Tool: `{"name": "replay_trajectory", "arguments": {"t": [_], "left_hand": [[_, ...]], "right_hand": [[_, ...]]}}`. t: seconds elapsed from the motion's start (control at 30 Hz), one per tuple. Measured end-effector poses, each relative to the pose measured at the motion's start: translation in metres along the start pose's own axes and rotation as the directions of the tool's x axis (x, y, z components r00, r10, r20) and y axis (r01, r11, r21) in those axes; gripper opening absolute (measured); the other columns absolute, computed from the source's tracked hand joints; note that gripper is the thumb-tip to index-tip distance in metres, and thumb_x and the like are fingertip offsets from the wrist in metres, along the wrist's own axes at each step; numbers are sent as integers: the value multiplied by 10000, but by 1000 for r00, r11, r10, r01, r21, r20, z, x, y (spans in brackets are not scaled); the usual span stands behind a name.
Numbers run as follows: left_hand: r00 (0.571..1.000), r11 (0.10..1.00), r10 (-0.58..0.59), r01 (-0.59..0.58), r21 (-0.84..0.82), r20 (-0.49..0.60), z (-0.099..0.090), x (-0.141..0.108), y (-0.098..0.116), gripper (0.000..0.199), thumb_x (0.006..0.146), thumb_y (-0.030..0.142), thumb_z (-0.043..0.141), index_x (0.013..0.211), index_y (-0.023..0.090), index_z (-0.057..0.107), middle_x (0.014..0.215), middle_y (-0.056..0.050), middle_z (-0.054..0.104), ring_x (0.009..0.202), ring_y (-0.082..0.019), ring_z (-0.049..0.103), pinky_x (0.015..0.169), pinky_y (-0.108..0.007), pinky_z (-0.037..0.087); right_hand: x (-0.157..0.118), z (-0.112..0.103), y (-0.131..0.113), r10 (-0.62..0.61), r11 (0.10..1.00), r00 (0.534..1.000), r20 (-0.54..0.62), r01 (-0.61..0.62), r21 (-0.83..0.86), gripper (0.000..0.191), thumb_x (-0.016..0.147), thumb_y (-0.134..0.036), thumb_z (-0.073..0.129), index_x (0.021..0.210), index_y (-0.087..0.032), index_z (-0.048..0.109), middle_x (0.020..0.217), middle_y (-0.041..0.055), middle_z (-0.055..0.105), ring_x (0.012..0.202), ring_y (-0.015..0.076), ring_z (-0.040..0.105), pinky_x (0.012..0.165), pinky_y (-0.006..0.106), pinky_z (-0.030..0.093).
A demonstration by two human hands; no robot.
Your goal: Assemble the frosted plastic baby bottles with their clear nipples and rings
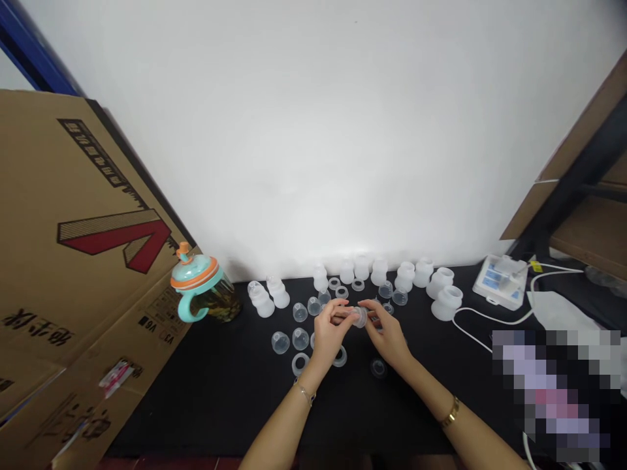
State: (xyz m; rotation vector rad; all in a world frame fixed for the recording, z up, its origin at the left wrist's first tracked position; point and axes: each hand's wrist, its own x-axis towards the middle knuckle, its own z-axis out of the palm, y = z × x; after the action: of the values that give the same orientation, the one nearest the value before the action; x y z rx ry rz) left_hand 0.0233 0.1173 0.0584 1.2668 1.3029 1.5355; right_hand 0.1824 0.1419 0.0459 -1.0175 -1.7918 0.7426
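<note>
Above the middle of the black table, my left hand (332, 331) pinches a small clear round bottle part (360, 317) between thumb and fingers. My right hand (389, 334) is closed on the same part from the other side. Fingers hide some of it, so its exact kind cannot be made out. Clear domed caps (300, 339) lie to the left of my hands. Near my left wrist are a pale ring (300, 363) and another ring (339, 356). A clear round disc-like part (378, 368) lies below my right hand. More rings (341, 292) and domes (400, 296) sit beyond my hands.
Several white bottle bodies (447, 303) stand along the white wall. Two paired white bottles (261, 299) are at the left. A teal-handled drinking jug (206, 287) stands beside a large cardboard box (93, 248). At right are a white device (500, 282) and cable (519, 320).
</note>
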Motion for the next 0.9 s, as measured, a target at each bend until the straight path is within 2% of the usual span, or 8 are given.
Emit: {"name": "replay_trajectory", "arguments": {"t": [0.1,0.27,0.43,0.6,0.77,0.9], "left_hand": [[1000,999,-3,4,45,-23,-1,1,1,328,753,325,776,1040,175,718,908,-69,757,776,-183,698,662,-264,544],[996,987,69,-61,147,-49,-2,3,-3,193,754,361,777,785,171,769,693,-12,656,616,-132,553,566,-240,441],[995,989,49,-36,146,-85,-4,4,-10,388,779,443,749,568,158,590,532,51,457,525,-89,403,503,-220,333],[994,979,89,-74,189,-67,-5,4,-10,506,820,475,708,527,172,428,523,71,332,523,-77,304,499,-223,268],[994,981,93,-83,176,-52,-6,3,-10,477,840,462,685,539,171,456,525,66,360,525,-80,323,503,-220,279],[995,988,74,-64,137,-71,-5,4,-9,350,834,430,694,636,162,588,578,41,503,557,-96,444,539,-211,368]], "right_hand": [[-1,0,-1,-27,1000,999,31,27,-4,343,875,-223,518,1208,-219,598,1094,89,709,837,198,705,577,258,573],[-3,2,0,-92,996,992,91,93,-3,387,875,-223,543,1261,-222,576,1156,93,692,843,191,697,623,276,590],[-3,4,1,-147,988,981,124,152,-31,391,881,-214,541,1270,-225,569,1190,97,679,848,188,686,636,285,587],[-4,5,3,-165,984,977,138,173,-45,388,886,-192,532,1270,-236,561,1214,85,665,839,174,672,632,276,575],[-5,6,3,-182,979,967,179,196,-64,404,878,-196,581,1276,-262,560,1239,68,652,820,164,654,613,262,548],[-5,6,4,-183,976,965,188,201,-81,424,881,-225,601,1301,-257,549,1202,68,671,831,177,658,627,272,545]]}}
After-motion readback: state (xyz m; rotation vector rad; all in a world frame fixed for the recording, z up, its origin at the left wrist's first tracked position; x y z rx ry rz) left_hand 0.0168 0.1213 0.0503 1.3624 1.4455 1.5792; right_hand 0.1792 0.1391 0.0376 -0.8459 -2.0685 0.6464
